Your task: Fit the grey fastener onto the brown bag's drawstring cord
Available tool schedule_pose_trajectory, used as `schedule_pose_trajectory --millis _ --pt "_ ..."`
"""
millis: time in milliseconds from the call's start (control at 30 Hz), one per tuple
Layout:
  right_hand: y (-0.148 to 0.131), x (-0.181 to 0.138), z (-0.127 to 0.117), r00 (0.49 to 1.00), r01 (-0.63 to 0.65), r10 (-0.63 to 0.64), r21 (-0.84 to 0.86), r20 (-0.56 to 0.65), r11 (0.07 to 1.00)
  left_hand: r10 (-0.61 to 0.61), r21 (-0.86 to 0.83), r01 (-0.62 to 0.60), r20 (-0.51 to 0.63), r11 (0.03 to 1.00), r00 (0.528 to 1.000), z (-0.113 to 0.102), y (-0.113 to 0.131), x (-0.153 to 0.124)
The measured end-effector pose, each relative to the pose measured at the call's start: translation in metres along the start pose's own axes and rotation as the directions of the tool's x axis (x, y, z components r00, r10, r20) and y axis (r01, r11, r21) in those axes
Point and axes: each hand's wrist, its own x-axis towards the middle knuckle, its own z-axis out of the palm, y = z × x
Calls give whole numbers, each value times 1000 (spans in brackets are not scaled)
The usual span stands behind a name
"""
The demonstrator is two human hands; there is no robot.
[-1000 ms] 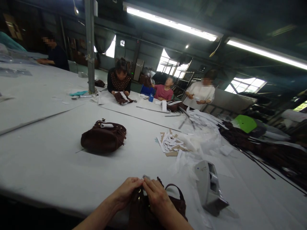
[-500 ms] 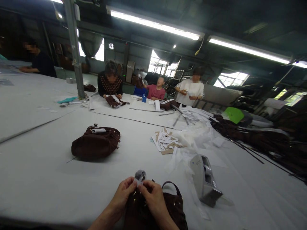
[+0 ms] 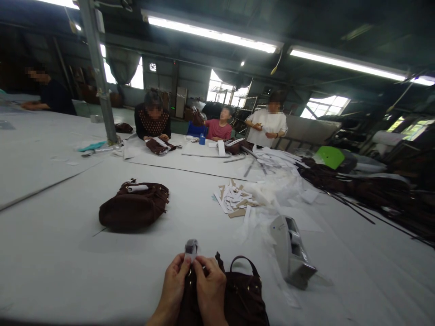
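A dark brown handbag (image 3: pixel 241 294) lies at the near edge of the white table (image 3: pixel 61 235), right under my hands. My left hand (image 3: pixel 173 287) and my right hand (image 3: pixel 210 290) meet over its left side. Together their fingertips pinch a small grey-white wrapped piece (image 3: pixel 190 248) that sticks up above the bag. The bag's handle loop (image 3: pixel 243 260) arches just right of my right hand.
A second brown bag (image 3: pixel 134 206) sits farther out on the left. A grey tape dispenser (image 3: pixel 291 256) stands to the right, with paper and card scraps (image 3: pixel 234 199) beyond it. Several people work at the far end, and dark straps (image 3: pixel 356 190) pile up at right.
My hands have drawn nearer to me and lower in view. The small wrapped piece, hidden between my fingers at first, now stands up above them.
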Motion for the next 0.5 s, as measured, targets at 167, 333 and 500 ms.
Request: schedule_pose_trajectory --millis 167,333,500 --pt "-6 -4 2 996 -86 86 62 -11 994 50 70 -49 -17 996 999 -1 -1 -1" --pt "-6 -7 5 993 -105 108 89 -35 990 51 81 -49 -18 995 999 -2 -3 -3" --pt "-5 -2 4 997 -68 66 65 35 996 32 83 -33 3 996 999 -9 -7 -1"
